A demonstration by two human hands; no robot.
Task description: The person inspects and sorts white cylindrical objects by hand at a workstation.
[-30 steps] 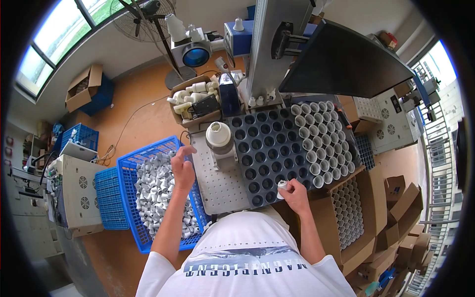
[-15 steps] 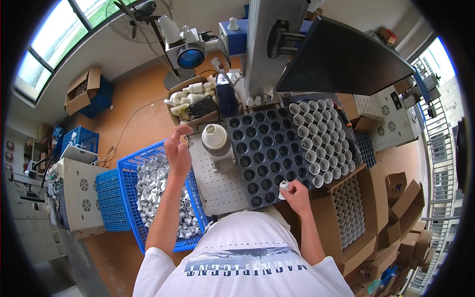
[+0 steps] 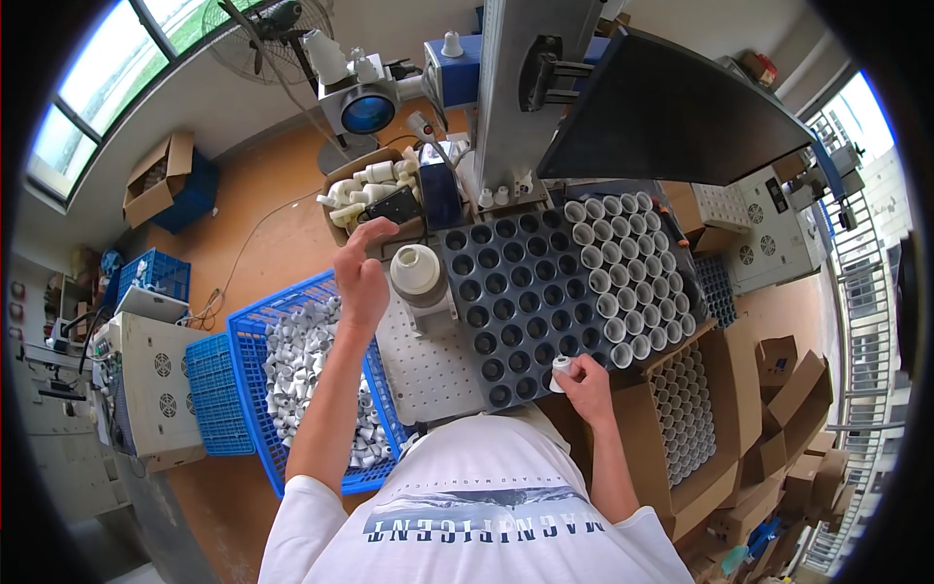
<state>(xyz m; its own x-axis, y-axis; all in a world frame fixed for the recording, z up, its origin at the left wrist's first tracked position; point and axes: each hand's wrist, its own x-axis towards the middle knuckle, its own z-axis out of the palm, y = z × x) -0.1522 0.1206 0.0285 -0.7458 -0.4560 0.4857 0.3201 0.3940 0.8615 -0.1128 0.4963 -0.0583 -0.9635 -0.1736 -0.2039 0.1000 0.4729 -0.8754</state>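
My left hand (image 3: 362,282) hangs above the blue crate's far corner, left of a white lamp-holder-like part (image 3: 416,273) that stands on a metal fixture (image 3: 428,313). Its fingers are stretched out and apart, with nothing in them. Close to my body, my right hand (image 3: 591,391) pinches a small white plastic socket (image 3: 561,374) with a narrow top, at the near edge of a black tray (image 3: 530,331). This tray has rows of round holes, bare on its left part. Upright white cups (image 3: 623,277) fill rows on the right.
A blue crate (image 3: 238,375) heaped with loose white sockets (image 3: 292,375) stands at left. A perforated metal plate (image 3: 428,370) lies between crate and tray. Beyond are a laser-like lens head (image 3: 368,114), a metal column (image 3: 520,107) and a monitor (image 3: 671,112). An open carton (image 3: 735,399) holds stacked cups.
My left hand has moved slightly away from my body, its fingers reaching farther out. My right hand keeps the socket at nearly the same place. The view has shifted slightly.
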